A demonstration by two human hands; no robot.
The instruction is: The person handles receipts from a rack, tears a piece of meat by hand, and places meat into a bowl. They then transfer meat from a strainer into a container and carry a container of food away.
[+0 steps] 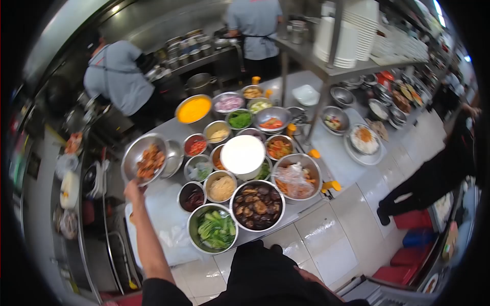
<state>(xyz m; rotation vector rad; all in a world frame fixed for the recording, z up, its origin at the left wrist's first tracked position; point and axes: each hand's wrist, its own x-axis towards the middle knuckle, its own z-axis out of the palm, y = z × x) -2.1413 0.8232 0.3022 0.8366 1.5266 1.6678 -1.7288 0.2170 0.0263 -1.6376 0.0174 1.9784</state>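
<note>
My left hand is closed on the rim of a steel mixing bowl, tilted at the left end of the table. Reddish-brown pieces, which look like meat, lie inside it. Another steel bowl sits just behind on the right. My right hand hangs low beside my dark clothing, partly hidden, and its fingers cannot be made out. Closest to me on the table are a bowl of leafy greens and a bowl of dark mushrooms.
Several steel containers of chopped ingredients crowd the table, around a white round lid or plate. A metal shelf carries stacked white containers. Two people in grey shirts stand behind; a person in black is at right.
</note>
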